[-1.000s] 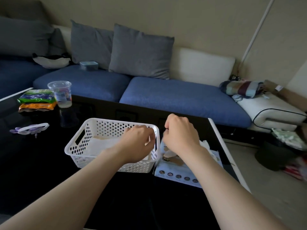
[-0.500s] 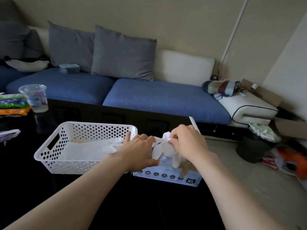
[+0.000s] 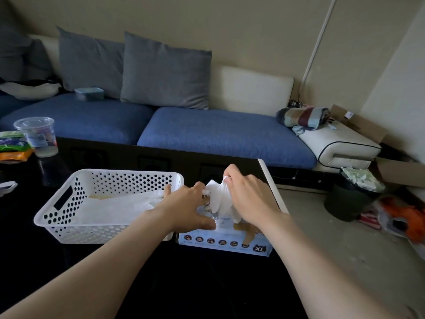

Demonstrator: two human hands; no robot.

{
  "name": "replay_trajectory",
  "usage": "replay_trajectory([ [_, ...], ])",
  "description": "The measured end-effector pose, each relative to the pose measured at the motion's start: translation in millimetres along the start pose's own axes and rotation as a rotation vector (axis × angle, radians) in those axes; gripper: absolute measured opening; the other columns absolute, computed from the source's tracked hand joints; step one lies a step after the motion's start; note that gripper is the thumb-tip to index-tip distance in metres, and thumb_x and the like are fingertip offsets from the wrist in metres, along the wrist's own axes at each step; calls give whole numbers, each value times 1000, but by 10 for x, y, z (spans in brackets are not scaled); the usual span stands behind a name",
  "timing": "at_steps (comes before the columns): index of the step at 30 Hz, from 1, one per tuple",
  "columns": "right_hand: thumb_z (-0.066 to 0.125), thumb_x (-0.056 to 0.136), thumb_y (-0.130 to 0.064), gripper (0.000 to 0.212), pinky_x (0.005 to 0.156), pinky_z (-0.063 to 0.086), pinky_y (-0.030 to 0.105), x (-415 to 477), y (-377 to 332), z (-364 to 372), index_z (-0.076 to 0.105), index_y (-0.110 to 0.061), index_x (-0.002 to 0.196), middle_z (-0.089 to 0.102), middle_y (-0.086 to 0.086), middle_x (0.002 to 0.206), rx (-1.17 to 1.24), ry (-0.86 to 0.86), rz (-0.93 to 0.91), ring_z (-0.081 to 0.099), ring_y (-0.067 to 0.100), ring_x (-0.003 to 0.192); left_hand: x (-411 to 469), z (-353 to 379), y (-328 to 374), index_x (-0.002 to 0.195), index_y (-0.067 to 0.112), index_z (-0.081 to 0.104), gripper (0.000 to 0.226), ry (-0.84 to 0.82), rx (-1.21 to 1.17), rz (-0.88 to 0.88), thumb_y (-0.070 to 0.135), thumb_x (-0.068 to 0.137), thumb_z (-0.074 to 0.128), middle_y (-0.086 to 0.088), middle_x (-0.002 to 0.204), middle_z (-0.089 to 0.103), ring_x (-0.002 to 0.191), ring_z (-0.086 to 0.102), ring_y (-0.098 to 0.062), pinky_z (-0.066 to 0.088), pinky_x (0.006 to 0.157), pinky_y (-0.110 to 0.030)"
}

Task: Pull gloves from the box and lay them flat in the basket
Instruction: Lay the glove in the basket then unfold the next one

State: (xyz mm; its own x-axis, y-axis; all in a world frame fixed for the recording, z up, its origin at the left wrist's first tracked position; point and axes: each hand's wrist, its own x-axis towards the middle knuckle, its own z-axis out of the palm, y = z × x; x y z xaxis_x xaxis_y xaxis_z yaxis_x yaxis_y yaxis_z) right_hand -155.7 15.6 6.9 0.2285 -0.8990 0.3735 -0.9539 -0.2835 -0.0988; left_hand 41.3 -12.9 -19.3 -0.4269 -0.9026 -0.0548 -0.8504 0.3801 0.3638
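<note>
A white perforated basket [image 3: 57, 204] stands on the black table, with white gloves [image 3: 119, 207] lying flat inside. Right beside it sits the light-blue glove box [image 3: 220, 244], marked XL. My left hand [image 3: 187, 209] rests on the box top with fingers spread, its fingertips next to the glove. My right hand [image 3: 249, 199] pinches a crumpled white glove [image 3: 218, 200] and holds it just above the box opening. The opening itself is hidden behind my hands.
A lidded plastic cup [image 3: 38, 134] and snack packets [image 3: 12, 143] stand at the table's far left. The blue sofa [image 3: 218, 134] runs behind the table. The table's right edge [image 3: 270, 183] lies close to the box; a dark bin [image 3: 351, 199] stands on the floor beyond.
Both hands moved from the basket's right end to the box. My right hand has pulled a glove up out of the box, and my left hand has spread flat onto the box top.
</note>
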Motion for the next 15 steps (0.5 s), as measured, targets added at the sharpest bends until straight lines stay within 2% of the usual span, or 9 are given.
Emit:
replay_trajectory([
  [2, 46, 112, -20, 4, 47, 23, 28, 15, -10, 21, 43, -21, 110, 46, -7, 64, -37, 79, 36, 45, 13, 49, 1, -7, 16, 144, 27, 39, 94, -5, 14, -6, 74, 72, 76, 8, 131, 65, 126, 57, -20, 11, 124, -64],
  [3, 46, 112, -21, 3, 45, 21, 29, 33, -17, 32, 45, -19, 110, 43, -8, 60, -44, 143, 67, 42, 14, 46, -5, -5, 22, 146, 26, 38, 96, -9, 20, -10, 75, 72, 76, 8, 130, 66, 126, 58, -20, 12, 124, -64],
  [4, 41, 113, -25, 11, 44, 20, 30, 64, -29, 34, 48, -17, 111, 42, -8, 57, -38, 231, 107, 41, 14, 44, -13, -8, 35, 147, 25, 37, 98, -6, 27, -10, 76, 72, 75, 7, 129, 66, 125, 58, -21, 13, 124, -64],
  [6, 31, 114, -34, 27, 45, 20, 29, 126, -67, 4, 52, -16, 109, 43, -9, 57, 80, 393, 181, 44, 13, 46, -37, -18, 63, 147, 25, 36, 100, 4, 27, -9, 76, 71, 76, 7, 128, 67, 124, 59, -21, 15, 124, -63],
  [8, 31, 115, -34, 28, 48, 25, 31, 182, -137, -33, 51, -18, 103, 48, -11, 63, 273, 475, 208, 49, 12, 54, -61, -37, 67, 143, 26, 38, 95, 8, -5, -10, 74, 71, 78, 9, 129, 66, 124, 58, -21, 16, 124, -63],
  [11, 36, 115, -27, 26, 57, 32, 29, 202, -266, -59, 50, -17, 96, 53, -11, 74, 447, 505, 227, 52, 8, 67, -93, -90, 61, 123, 29, 45, 71, 41, -84, -7, 67, 74, 79, 13, 120, 64, 109, 57, -18, 30, 117, -61],
  [13, 42, 113, -23, 25, 58, 36, 21, 223, -311, -83, 53, -15, 92, 58, -8, 76, 612, 503, 297, 54, 5, 67, -104, -153, 87, 116, 28, 50, 46, 111, -188, -31, 51, 84, 75, 11, 113, 65, 101, 58, -19, 43, 106, -56],
  [15, 49, 109, -20, 20, 60, 41, 14, 250, -333, -142, 58, -15, 91, 63, -6, 82, 875, 467, 399, 56, -1, 67, -113, -211, 124, 111, 28, 60, 15, 228, -386, -64, 29, 95, 61, 5, 102, 68, 94, 63, -22, 53, 94, -49],
])
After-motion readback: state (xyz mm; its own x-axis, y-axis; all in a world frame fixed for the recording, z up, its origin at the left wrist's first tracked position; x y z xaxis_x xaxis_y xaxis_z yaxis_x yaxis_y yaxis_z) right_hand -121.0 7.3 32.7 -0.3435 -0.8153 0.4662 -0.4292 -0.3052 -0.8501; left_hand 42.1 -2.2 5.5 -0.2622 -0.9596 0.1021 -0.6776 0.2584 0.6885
